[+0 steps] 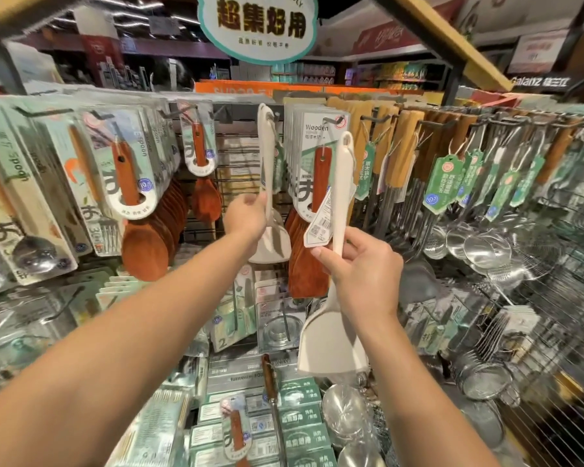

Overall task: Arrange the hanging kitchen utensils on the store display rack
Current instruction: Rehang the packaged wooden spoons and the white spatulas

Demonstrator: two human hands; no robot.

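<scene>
Left hand (246, 214) pinches the hung cream spatula (269, 197) steady on its hook (273, 116), right hand (358, 264) grips a second spatula (339, 203) upright mid-handle, loop end raised, probably to hang alongside.

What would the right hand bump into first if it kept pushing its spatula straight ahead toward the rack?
Probably the packaged wooden spatulas hanging right behind the cream spatula in the right hand, though depth is hard to judge.
</scene>
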